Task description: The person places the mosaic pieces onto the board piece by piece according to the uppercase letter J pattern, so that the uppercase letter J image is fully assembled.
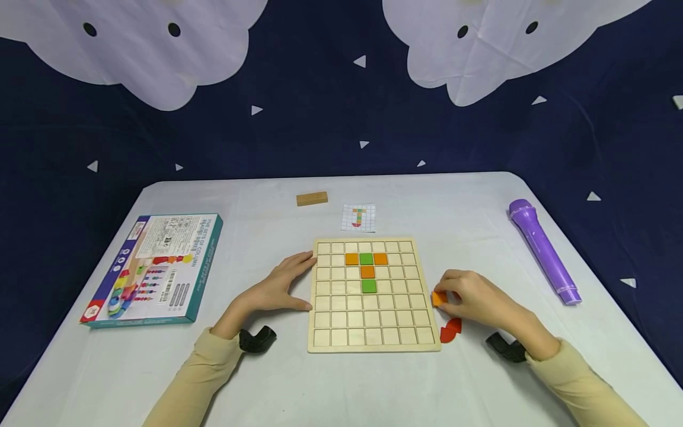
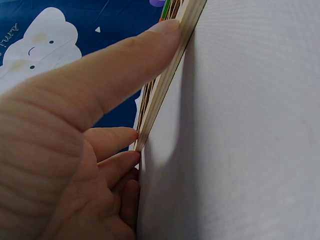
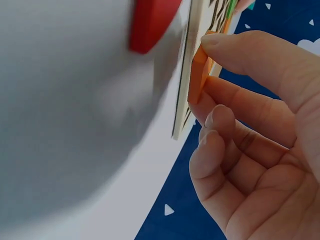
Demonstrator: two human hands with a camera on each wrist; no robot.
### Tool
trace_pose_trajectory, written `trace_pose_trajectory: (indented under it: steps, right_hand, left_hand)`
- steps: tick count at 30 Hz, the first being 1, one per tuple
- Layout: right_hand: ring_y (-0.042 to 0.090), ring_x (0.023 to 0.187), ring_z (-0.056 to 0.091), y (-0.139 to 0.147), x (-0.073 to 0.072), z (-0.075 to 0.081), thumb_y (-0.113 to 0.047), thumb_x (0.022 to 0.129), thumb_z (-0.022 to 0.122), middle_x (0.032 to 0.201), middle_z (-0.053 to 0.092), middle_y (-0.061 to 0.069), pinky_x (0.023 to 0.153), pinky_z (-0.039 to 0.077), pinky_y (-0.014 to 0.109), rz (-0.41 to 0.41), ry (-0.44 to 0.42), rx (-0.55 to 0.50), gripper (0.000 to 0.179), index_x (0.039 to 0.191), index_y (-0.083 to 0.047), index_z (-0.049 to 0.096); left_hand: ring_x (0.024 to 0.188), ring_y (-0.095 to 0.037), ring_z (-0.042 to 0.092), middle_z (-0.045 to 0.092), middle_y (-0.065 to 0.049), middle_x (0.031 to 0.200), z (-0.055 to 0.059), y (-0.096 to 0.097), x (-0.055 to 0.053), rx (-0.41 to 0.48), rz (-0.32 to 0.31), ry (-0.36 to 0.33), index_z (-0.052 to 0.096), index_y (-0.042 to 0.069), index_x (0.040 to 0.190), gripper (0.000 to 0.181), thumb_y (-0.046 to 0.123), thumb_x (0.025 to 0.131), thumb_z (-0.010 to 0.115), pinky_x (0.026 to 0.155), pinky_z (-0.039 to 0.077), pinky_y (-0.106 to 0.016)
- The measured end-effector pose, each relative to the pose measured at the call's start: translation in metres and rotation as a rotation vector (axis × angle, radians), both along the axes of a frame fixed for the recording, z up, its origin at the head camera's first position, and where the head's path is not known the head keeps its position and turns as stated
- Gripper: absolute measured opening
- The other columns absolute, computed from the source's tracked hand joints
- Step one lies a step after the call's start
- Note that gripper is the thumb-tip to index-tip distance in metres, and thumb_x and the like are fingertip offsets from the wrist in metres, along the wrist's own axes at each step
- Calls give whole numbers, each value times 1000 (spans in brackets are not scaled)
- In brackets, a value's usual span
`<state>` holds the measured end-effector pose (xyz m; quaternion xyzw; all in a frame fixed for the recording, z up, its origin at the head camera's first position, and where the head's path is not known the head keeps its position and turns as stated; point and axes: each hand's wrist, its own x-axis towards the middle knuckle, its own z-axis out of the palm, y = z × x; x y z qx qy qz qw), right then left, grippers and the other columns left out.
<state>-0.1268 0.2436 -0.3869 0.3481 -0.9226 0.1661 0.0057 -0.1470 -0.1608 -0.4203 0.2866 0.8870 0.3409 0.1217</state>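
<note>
A square wooden grid board (image 1: 321, 337) lies on the table. In its upper cells sit orange and green square tiles (image 1: 368, 286) in a T-like arrangement. Along the board's left edge rests my left hand (image 1: 277, 287), its thumb (image 2: 150, 47) and fingertips touching the wooden rim. At the board's right side my right hand (image 1: 472, 298) pinches an orange square tile (image 3: 199, 72) between thumb and forefinger. The other fingers of that hand are curled. Just below it, two red curved pieces (image 1: 449, 333) lie beside the board's lower right corner.
Behind the board lies a small pattern card (image 1: 358, 218), with a wooden block (image 1: 312, 198) to its left. A flat toy box (image 1: 155, 270) takes up the table's left side. A purple cylinder (image 1: 544, 252) with a wider end lies at the right. Black wrist straps (image 1: 258, 340) show at both wrists.
</note>
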Motion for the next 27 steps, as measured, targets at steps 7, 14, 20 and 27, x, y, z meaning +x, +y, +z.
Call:
trace_pose_trajectory:
  steps: [7,14,20,27]
  right_hand:
    - [2,66,49,-16,-5,4,-8,72,76,81,63,-3,57,43,15,33,36,4,16,88,-5,73]
    - [3,67,49,-37,-9,7,-14,75,76,83,63,-3,58,42,14,72,18,-3,15,88,-7,72]
    - [3,67,48,-53,-12,8,-16,77,74,81,62,-4,58,41,13,118,33,-2,12,87,-9,72]
    - [3,70,50,-67,-16,8,-20,78,74,85,64,-3,61,44,16,159,37,5,16,90,-9,73]
  left_hand:
    - [143,-41,16,19,-20,155,0,0,0,1,0,6,28,0,146,95,30,72,79,112,18,-62]
    - [143,-41,17,20,-21,155,-2,-1,0,-1,-1,16,28,-1,146,95,30,71,79,112,19,-62]
    - [143,-40,17,20,-20,155,-2,-1,0,-2,2,12,29,0,146,95,31,72,79,112,19,-61]
    - [143,-40,17,20,-19,155,0,-1,0,-5,6,2,28,1,146,94,31,72,79,113,19,-61]
